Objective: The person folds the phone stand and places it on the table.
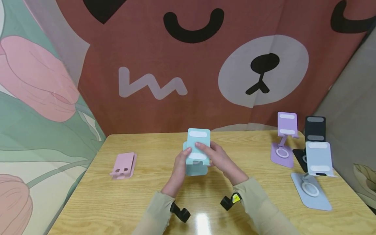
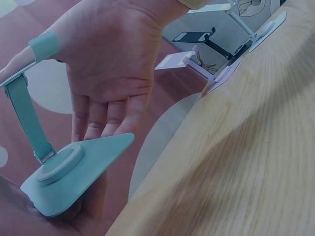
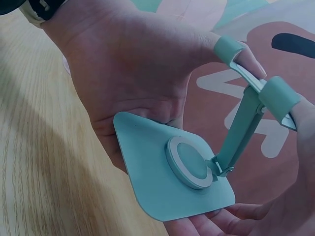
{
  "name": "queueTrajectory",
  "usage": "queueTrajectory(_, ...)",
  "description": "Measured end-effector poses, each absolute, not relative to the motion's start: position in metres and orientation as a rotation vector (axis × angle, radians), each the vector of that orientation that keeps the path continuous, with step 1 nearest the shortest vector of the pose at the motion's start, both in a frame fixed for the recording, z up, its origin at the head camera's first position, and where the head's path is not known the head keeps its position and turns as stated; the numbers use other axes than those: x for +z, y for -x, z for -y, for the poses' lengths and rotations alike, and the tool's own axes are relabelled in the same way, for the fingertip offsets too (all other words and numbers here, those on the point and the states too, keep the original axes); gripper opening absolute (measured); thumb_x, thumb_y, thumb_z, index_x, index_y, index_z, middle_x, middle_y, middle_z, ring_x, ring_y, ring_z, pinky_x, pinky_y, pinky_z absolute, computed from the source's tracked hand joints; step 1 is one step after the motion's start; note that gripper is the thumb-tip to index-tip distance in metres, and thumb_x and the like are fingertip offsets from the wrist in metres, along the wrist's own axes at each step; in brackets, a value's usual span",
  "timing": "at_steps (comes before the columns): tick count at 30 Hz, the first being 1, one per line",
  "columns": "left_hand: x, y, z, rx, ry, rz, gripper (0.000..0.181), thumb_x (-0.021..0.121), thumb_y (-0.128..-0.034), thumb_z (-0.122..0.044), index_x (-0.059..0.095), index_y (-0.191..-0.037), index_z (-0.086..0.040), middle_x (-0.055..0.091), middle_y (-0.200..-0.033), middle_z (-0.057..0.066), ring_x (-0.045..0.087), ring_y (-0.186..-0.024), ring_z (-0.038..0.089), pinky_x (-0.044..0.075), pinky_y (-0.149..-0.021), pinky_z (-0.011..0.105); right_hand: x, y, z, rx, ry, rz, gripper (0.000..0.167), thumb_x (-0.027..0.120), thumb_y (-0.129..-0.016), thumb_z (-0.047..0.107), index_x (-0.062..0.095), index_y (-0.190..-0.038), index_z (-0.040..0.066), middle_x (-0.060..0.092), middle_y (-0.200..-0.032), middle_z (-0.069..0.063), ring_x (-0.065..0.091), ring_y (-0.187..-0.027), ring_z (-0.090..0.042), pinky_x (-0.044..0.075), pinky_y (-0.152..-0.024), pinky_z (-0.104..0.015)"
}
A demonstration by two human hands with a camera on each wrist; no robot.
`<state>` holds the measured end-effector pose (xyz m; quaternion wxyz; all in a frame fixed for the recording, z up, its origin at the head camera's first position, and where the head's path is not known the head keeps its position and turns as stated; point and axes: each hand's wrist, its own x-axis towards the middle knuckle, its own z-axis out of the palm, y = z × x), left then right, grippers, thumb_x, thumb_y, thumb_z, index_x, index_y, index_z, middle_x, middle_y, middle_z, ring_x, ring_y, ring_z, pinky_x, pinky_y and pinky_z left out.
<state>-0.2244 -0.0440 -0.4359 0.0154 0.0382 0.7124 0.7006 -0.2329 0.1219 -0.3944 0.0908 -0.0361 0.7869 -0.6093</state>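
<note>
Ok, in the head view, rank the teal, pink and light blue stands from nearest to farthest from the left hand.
1. Teal stand: gripped by the left hand.
2. Pink stand: to that hand's left.
3. Light blue stand: far right, unfolded.

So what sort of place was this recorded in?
Probably a curtained-off indoor booth: a brown bear-print fabric sheet hangs behind the pale wood-grain table, with a green-and-pink floral fabric sheet along its left side.

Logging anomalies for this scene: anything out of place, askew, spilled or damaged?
No visible spill or damage; held teal stand looks intact. Only oddity: the pink stand lies folded, alone at left; the purple stand, black stand and light blue stand are unfolded at right.
</note>
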Motion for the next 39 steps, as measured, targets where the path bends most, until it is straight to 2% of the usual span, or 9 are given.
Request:
queueTrajectory(21, -0.436, 0.221, 0.043, 2.208, -0.044, -2.186, 0.065, 0.045, -0.0951, -0.05, 0.057, -0.135, -0.001, 0.061, -0.121, 0.012, 0.053, -0.107, 0.023, 0.04, -0.095, 0.039, -0.399, 0.232, -0.122, -1.831, 0.07, -2.299, 0.077, 0.062, -0.092, 0.063, 0.045, -0.144, 0.009, 0.057, -0.129, -0.014, 0.057, -0.109, -0.029, 0.049, -0.082, -0.046)
queueTrajectory(30, -0.438, 0.222, 0.041, 2.239, -0.019, -2.167, 0.06, 0.047, -0.0935, -0.047, 0.059, -0.126, 0.002, 0.063, -0.112, 0.012, 0.055, -0.098, 0.02, 0.042, -0.089, 0.034, -0.403, 0.233, -0.122, -1.847, 0.074, -2.302, 0.071, 0.065, -0.092, 0.061, 0.05, -0.135, 0.007, 0.059, -0.121, -0.014, 0.056, -0.102, -0.028, 0.049, -0.077, -0.043)
queueTrajectory(39, -0.438, 0.222, 0.041, 2.244, -0.008, -2.153, 0.06, 0.046, -0.0934, -0.046, 0.059, -0.126, 0.002, 0.063, -0.111, 0.012, 0.055, -0.096, 0.019, 0.043, -0.087, 0.034, -0.405, 0.234, -0.123, -1.844, 0.069, -2.325, 0.068, 0.065, -0.092, 0.06, 0.051, -0.129, 0.004, 0.058, -0.115, -0.015, 0.055, -0.096, -0.027, 0.048, -0.072, -0.038)
